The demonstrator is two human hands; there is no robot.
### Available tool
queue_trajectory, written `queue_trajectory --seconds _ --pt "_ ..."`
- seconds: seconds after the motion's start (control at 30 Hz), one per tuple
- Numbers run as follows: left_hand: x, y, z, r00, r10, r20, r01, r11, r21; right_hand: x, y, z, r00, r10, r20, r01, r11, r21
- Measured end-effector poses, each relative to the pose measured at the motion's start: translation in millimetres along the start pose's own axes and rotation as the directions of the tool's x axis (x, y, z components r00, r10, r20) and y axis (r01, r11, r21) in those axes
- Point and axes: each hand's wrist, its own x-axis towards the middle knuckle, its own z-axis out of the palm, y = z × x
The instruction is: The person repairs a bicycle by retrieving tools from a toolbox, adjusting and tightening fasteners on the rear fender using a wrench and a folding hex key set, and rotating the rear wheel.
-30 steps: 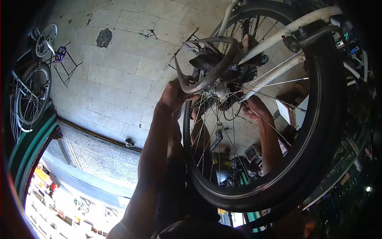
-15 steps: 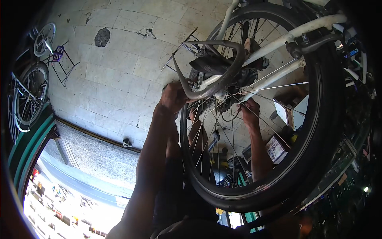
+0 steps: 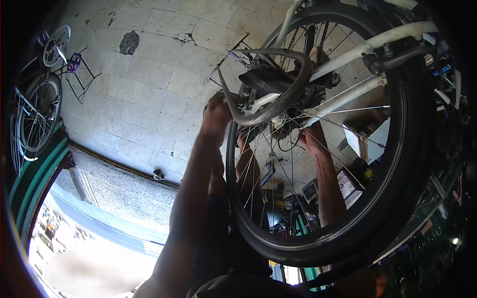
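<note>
Flanking the hub [image 3: 278, 121] of the big wheel [image 3: 416, 124], my hands sit on opposite sides of it: my left hand [image 3: 217, 114] is out to the left, beside the curved grey bar [image 3: 272, 110]; my right hand [image 3: 312, 140] is just below and right of it, seen through the spokes. From my right fingers the hub lies up and left, and in this view that hand is the nearer. The lower white tube [image 3: 350, 99] slants from near the hub up to the right, above that hand. My right fingers look bent; whether they grip anything I cannot tell, nor can I for the left, partly hidden in shadow.
</note>
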Motion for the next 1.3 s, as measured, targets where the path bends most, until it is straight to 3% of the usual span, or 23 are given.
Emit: queue_trajectory --seconds 0.03,0.1,0.17,0.23,0.3,0.37,0.43,0.47,0.57,0.6,0.63,0.67,0.8,0.9,0.93,1.03,1.07,1.1,1.13,1.17,1.2,1.23,1.3 --pt "-3.8 -0.3 9.6 1.000 0.000 -0.001 0.000 1.000 -0.002 -3.0 -3.8 1.7 0.999 0.016 0.029 -0.017 0.999 0.043" --pt "-15.8 -0.6 33.9 0.966 0.054 -0.255 -0.122 0.957 -0.262 -4.4 -7.7 2.8 0.998 0.026 0.061 -0.032 0.996 0.088" --pt "-16.4 -4.0 39.9 0.949 0.085 -0.303 -0.157 0.963 -0.220 -3.4 -8.7 1.3 0.998 0.023 0.056 -0.021 0.999 -0.034" --pt "-18.6 -7.4 42.0 0.934 0.131 -0.332 -0.148 0.989 -0.025 -0.8 -8.2 1.7 0.998 0.028 0.051 -0.029 0.999 0.016" --pt "-24.4 -8.6 31.5 0.946 0.140 -0.293 -0.191 0.970 -0.153 -3.1 -5.7 2.4 0.998 0.040 0.047 -0.043 0.997 0.066" --pt "-22.2 -15.9 -6.3 0.945 0.296 0.138 -0.190 0.842 -0.504 -9.5 -13.4 6.4 0.999 -0.004 0.040 0.004 1.000 0.006" --pt "-13.7 4.5 -31.8 0.910 0.195 0.366 -0.050 0.927 -0.372 -11.4 -11.5 4.3 0.999 -0.017 0.042 0.018 0.999 -0.026" --pt "0.7 1.7 -48.5 0.906 0.141 0.398 -0.210 0.968 0.135 -10.7 -11.3 3.3 0.998 -0.032 0.048 0.035 0.998 -0.052" --pt "42.7 -11.6 -62.9 0.873 0.147 0.466 -0.370 0.822 0.433 -10.9 -14.1 4.5 0.998 -0.018 0.062 0.022 0.997 -0.072" --pt "47.6 -11.9 -57.0 0.890 0.043 0.453 -0.084 0.994 0.070 -13.6 -13.9 5.3 0.998 -0.011 0.060 0.015 0.997 -0.071" --pt "46.0 4.0 -43.6 0.878 -0.056 0.476 0.224 0.926 -0.304 -14.3 -15.3 6.6 0.999 -0.012 0.052 0.015 0.998 -0.057" --pt "32.0 20.2 -28.1 0.871 0.188 0.454 -0.158 0.982 -0.103 -11.3 -18.5 8.5 0.999 -0.021 0.048 0.023 0.999 -0.044" --pt "35.7 29.9 -17.2 0.855 -0.027 0.517 -0.002 0.999 0.054 -4.6 -12.4 5.6 0.991 -0.097 0.091 0.105 0.990 -0.093" --pt "26.9 25.7 -5.5 0.886 -0.005 0.463 0.052 0.995 -0.089 -9.2 -14.8 11.7 0.989 -0.102 0.102 0.120 0.976 -0.182" --pt "28.4 25.4 0.6 0.915 0.020 0.403 -0.072 0.991 0.115 -9.2 -16.7 14.1 0.990 -0.105 0.096 0.123 0.969 -0.214" --pt "21.8 2.0 9.7 0.926 0.173 0.336 -0.320 0.832 0.453 -1.1 1.6 11.2 0.987 -0.120 0.108 0.143 0.961 -0.237" --pt "24.6 -24.5 13.4 0.793 0.545 0.273 -0.596 0.600 0.534 0.8 9.3 5.3 0.984 -0.129 0.120 0.154 0.960 -0.233" --pt "31.0 -34.1 20.7 0.493 0.836 0.240 -0.744 0.262 0.615 -0.2 5.9 5.6 0.968 -0.209 0.142 0.249 0.881 -0.402" --pt "21.8 -22.1 30.7 0.741 0.646 0.183 -0.508 0.362 0.782 -3.1 -0.4 10.2 0.972 -0.199 0.128 0.233 0.899 -0.371" --pt "31.0 -34.3 35.7 0.755 0.651 0.080 -0.588 0.617 0.523 -6.5 -5.4 12.4 0.977 -0.182 0.110 0.209 0.916 -0.342" --pt "40.0 -45.6 40.8 0.760 0.649 -0.024 -0.636 0.751 0.178 -6.0 -10.4 12.3 0.984 -0.145 0.101 0.172 0.916 -0.364" --pt "21.0 -15.0 34.2 0.674 0.722 0.154 -0.565 0.370 0.738 -4.2 -10.8 11.2 0.990 -0.107 0.094 0.135 0.916 -0.378" --pt "22.5 -22.7 34.8 0.652 0.747 0.131 -0.578 0.377 0.724 -3.3 -11.6 10.3 0.978 -0.149 0.148 0.193 0.915 -0.355"
